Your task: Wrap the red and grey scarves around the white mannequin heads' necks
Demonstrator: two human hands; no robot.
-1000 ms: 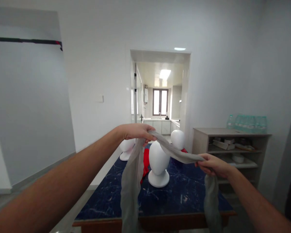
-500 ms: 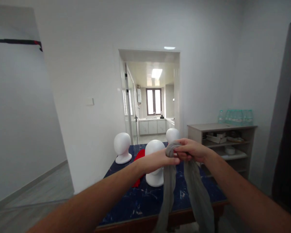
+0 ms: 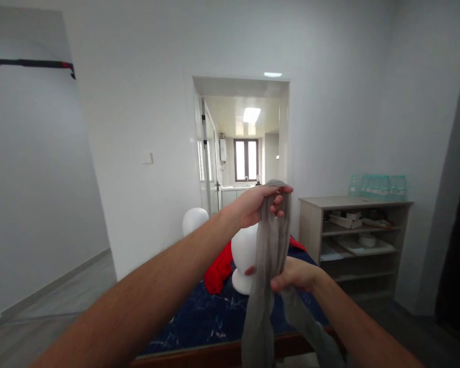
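A long grey scarf (image 3: 270,245) hangs doubled in front of me. My left hand (image 3: 258,202) is raised and pinches the scarf at its folded top. Lower down, my right hand (image 3: 293,273) is closed around both hanging strands. The loose ends drop past the bottom of the view. Behind the scarf a white foam mannequin head (image 3: 243,255) stands on the dark blue marbled table (image 3: 207,319). Another white head (image 3: 193,220) stands further back on the left. A red cloth (image 3: 218,268) lies beside the near head.
A wooden shelf unit (image 3: 354,235) with papers and a bowl stands at the right, a pack of water bottles (image 3: 379,185) on top. An open doorway (image 3: 245,148) leads to a kitchen. White walls enclose the room; grey floor lies at the left.
The hands, joined at the scarf's fold half a second ago, have separated: my left hand rose with the fold, my right hand slid down the strands.
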